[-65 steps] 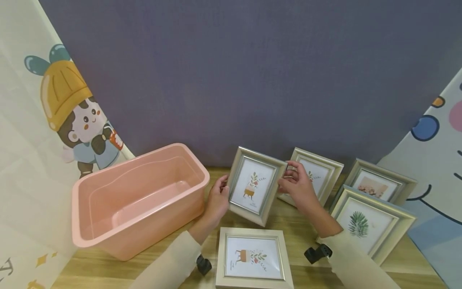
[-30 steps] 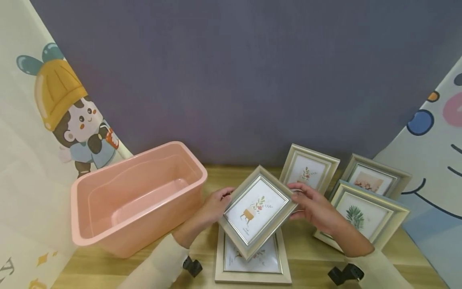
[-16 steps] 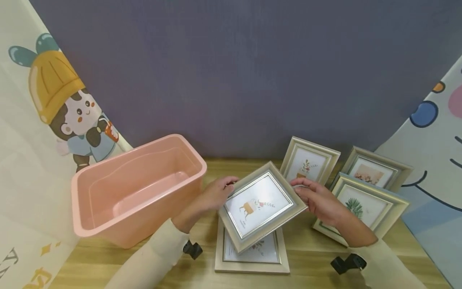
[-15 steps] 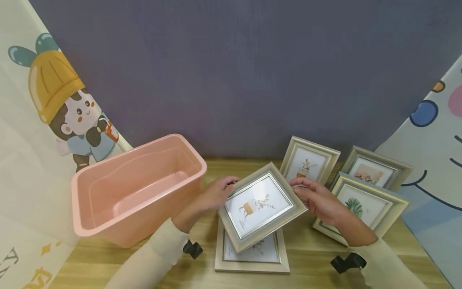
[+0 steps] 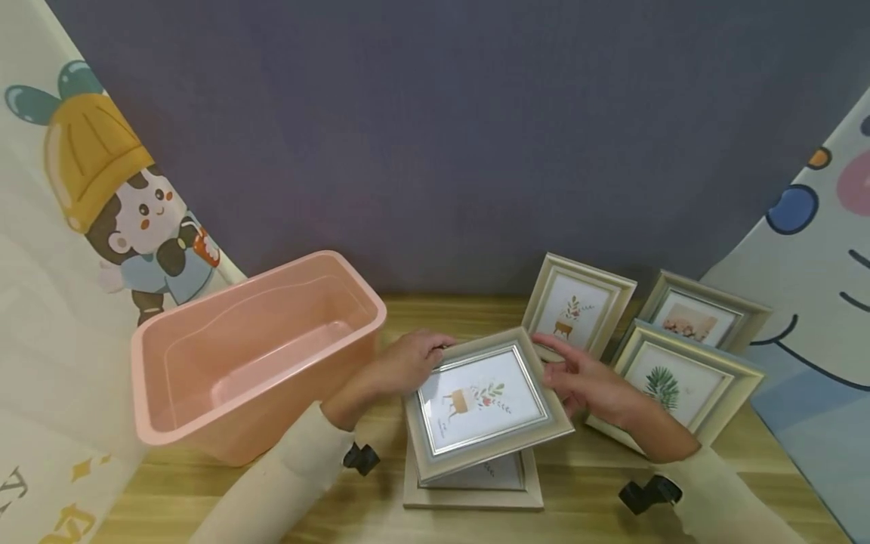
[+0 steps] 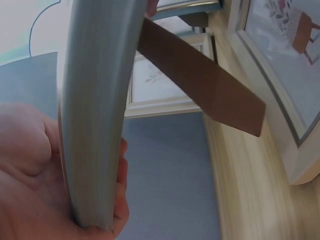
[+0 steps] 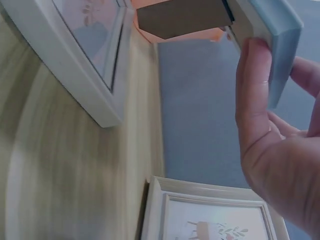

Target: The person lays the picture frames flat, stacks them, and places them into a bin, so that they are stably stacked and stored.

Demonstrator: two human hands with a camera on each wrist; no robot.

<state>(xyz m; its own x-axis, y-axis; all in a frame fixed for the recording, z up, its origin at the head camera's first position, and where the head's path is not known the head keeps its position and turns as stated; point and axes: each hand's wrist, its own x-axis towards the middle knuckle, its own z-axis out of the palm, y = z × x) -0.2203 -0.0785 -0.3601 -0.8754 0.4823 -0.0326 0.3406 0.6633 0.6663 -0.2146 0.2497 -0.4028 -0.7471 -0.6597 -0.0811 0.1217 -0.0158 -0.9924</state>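
A silver-rimmed picture frame (image 5: 482, 397) with a potted-plant print is held tilted in the air between both hands. My left hand (image 5: 408, 363) grips its upper left side, fingers wrapped behind the edge in the left wrist view. At the opposite side, my right hand (image 5: 586, 384) pinches the edge between thumb and fingers. Behind the held frame its brown stand leg (image 6: 210, 87) sticks out, swung away from the back. Below lies a second picture frame (image 5: 469, 499), face up on the table and partly covered by the held one.
A pink plastic bin (image 5: 258, 423) stands at left with nothing visible inside. To the right stand an upright plant-print frame (image 5: 578, 302), a flower-print frame (image 5: 693, 317) and a leaf-print frame (image 5: 669, 385). A dark grey backdrop (image 5: 435, 151) rises behind the wooden table (image 5: 578, 514).
Both hands have brought the held frame down and towards the body from its near-upright pose. It has turned clockwise, so its print now lies nearly sideways above the lying frame.
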